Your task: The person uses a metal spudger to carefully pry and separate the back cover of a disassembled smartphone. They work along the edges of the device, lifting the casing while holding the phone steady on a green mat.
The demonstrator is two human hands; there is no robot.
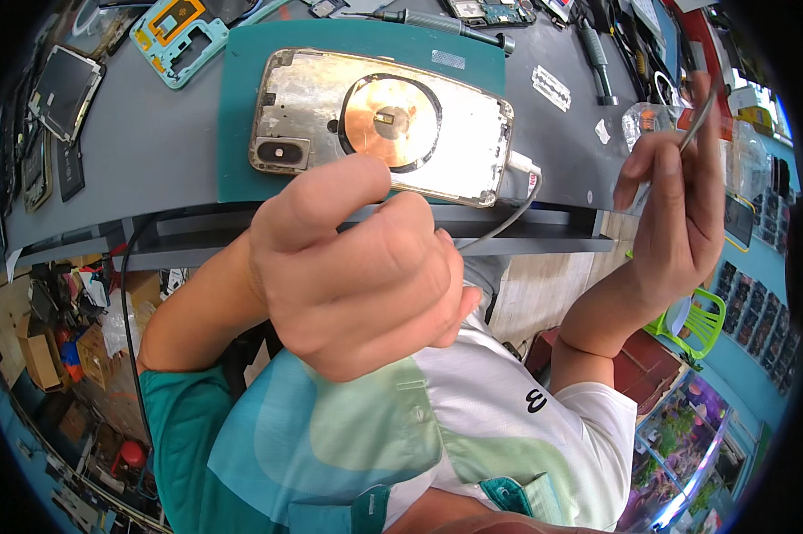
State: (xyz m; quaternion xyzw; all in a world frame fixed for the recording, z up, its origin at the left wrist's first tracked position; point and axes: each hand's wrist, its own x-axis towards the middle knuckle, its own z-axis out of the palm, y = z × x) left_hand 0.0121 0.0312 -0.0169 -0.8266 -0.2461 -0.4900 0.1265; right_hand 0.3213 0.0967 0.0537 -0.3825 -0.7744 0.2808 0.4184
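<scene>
A smartphone with its back cover off [472, 125] lies on a green mat [241, 53]. Its round copper charging coil [366, 125] and dual camera [281, 153] show. A white-tipped cable [526, 165] is at its right end. My left hand [357, 267] is raised in front of the phone's near edge, fingers curled closed; whatever may be inside is hidden. Off to the right, my right hand [677, 196] is lifted with a thin metal tool [699, 120] pinched between its fingers, apart from the phone. The tool's exact kind is unclear.
A razor blade [552, 88] and a grey-handled screwdriver [595, 62] lie right of the mat. Another long tool [446, 22] crosses its far edge. Phone parts, including a light-blue frame [179, 40] and a dark screen [66, 93], lie at left. Clear plastic packaging [650, 120] sits behind my right hand.
</scene>
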